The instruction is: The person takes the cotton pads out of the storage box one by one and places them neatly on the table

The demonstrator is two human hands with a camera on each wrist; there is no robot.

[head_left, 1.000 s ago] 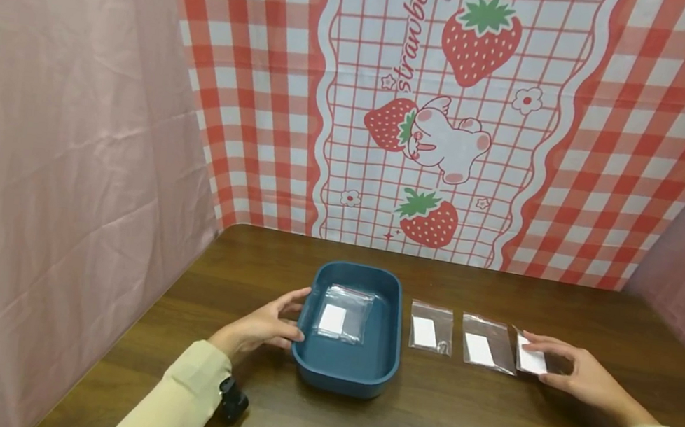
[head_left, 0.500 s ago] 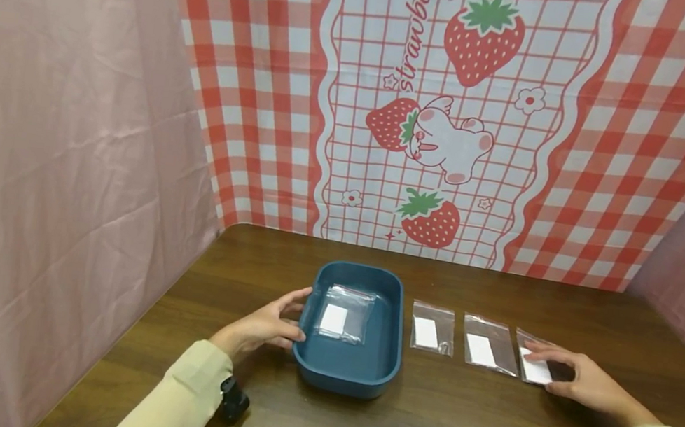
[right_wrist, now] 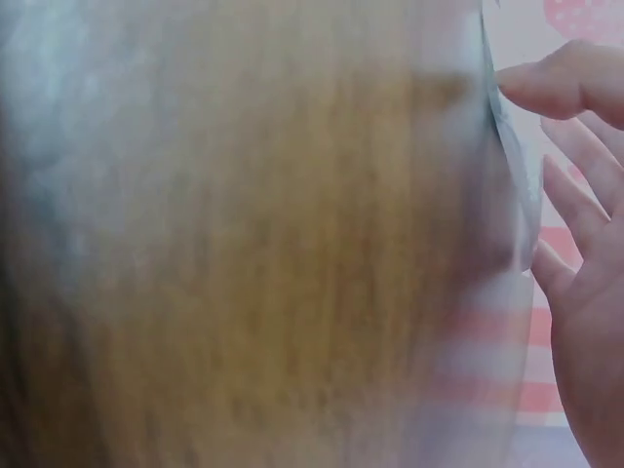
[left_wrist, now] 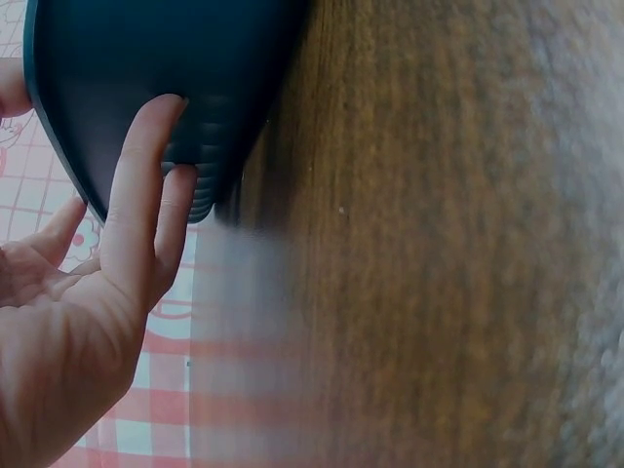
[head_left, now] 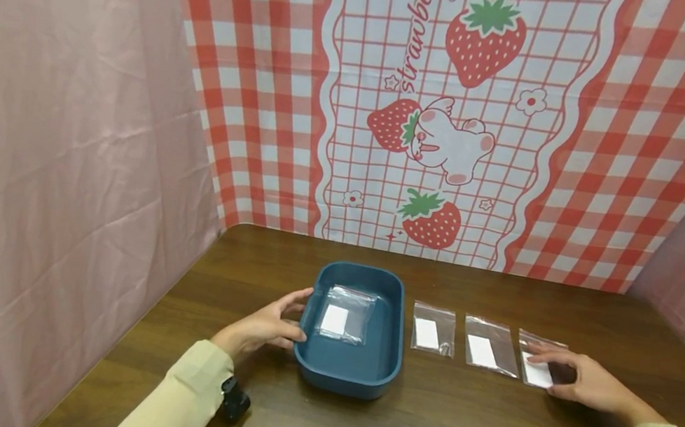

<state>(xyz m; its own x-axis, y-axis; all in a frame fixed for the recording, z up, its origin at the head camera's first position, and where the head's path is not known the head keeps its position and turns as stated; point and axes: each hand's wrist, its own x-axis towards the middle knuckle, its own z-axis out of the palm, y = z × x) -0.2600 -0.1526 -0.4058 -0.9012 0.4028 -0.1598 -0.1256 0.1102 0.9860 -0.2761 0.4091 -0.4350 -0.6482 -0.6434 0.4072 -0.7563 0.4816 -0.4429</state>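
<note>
In the head view my left hand (head_left: 266,327) touches the left side of a blue rectangular box (head_left: 343,385). Its fingers (left_wrist: 136,210) lie against the outer wall in the left wrist view. Inside the box are small clear zip bags (head_left: 348,320) with a white card, overlapping. On the right my right hand (head_left: 592,384) holds a clear zip bag (head_left: 546,340) by thumb and fingertips, low at the table. The white card (head_left: 536,374) in it is partly covered by the index finger. In the right wrist view the thumb (right_wrist: 551,83) meets the bag's edge.
Two more zip bags with white cards lie in a row between box and right hand: one bag (head_left: 443,329) by the box, another bag (head_left: 504,338) farther right. They lie on a brown wooden table (head_left: 420,420). A red checked strawberry cloth (head_left: 282,129) hangs behind it.
The bag under my right hand has come slightly nearer and now lies flatter, with more of its clear part showing. My left hand and the box keep their places.
</note>
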